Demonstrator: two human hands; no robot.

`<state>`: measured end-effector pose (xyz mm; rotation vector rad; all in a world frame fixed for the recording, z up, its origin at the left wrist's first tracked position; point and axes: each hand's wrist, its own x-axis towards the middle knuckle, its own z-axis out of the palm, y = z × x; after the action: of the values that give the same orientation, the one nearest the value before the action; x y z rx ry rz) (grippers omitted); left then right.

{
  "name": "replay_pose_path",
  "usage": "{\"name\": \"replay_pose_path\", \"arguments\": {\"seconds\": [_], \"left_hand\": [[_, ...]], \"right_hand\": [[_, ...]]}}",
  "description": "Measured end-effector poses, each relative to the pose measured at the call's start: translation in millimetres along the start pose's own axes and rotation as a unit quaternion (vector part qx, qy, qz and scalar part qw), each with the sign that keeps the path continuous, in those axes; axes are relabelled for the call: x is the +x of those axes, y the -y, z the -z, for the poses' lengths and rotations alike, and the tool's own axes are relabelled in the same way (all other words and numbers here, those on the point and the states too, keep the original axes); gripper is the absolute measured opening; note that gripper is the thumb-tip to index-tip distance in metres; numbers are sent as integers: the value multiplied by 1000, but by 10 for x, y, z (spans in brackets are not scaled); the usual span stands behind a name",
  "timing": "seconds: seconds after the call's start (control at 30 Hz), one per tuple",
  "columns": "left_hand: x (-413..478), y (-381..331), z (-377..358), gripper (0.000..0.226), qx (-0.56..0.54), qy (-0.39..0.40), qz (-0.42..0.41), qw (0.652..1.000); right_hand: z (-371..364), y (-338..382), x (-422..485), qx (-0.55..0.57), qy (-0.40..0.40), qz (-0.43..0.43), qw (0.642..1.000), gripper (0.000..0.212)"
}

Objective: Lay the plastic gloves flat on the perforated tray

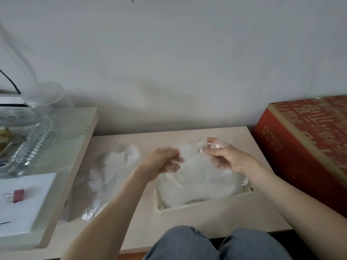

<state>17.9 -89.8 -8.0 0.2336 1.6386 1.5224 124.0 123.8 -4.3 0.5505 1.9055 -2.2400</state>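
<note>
A clear plastic glove (189,162) hangs stretched between my two hands above the white perforated tray (187,208). My left hand (165,160) grips one edge of it with curled fingers. My right hand (225,156) pinches the other edge, raised a little higher. More clear plastic lies flat inside the tray (199,188). A crumpled heap of plastic gloves (110,169) sits on the table left of the tray.
A raised shelf on the left holds a glass dish (32,147), a clear jar (45,98), white paper and a red binder clip (17,193). A red carton (308,139) stands at the right. My knees (216,244) are at the table's front edge.
</note>
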Motion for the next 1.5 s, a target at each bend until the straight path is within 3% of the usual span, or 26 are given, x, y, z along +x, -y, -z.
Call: {"name": "replay_pose_path", "arguments": {"seconds": [0.17,0.27,0.47,0.63,0.73,1.03,1.2,1.3,1.37,1.43,1.5], "left_hand": [[88,283,-108,12,103,-110,-23,988],[114,376,-135,15,232,-156,-52,959],[156,457,-124,12,368,-195,-101,903],[179,514,-83,23,368,-212,-76,902],[164,538,-62,30,366,-220,-66,902],[135,590,38,38,487,-228,-36,842],[204,625,34,56,486,-231,5,843],[130,635,1,58,585,-291,-41,756],[76,637,-47,51,631,-327,-122,693],[98,645,-84,52,661,-304,-220,650],[146,693,-101,55,689,-201,-273,640]], "right_hand": [[169,-167,-38,9,2,-1,1000,61],[251,-277,-71,9,11,-23,1000,67],[253,-394,7,18,-70,-59,996,54],[277,-487,69,-29,-151,-77,985,30],[285,-481,69,-39,-152,-77,985,19],[385,-403,6,-141,-113,-96,979,24],[362,-472,50,-204,-164,-72,962,18],[323,-487,69,-209,-189,-56,958,16],[305,-495,96,-204,-211,-52,954,17],[296,-498,132,-251,-238,-41,937,19],[285,-517,173,-344,-280,1,896,21]]}}
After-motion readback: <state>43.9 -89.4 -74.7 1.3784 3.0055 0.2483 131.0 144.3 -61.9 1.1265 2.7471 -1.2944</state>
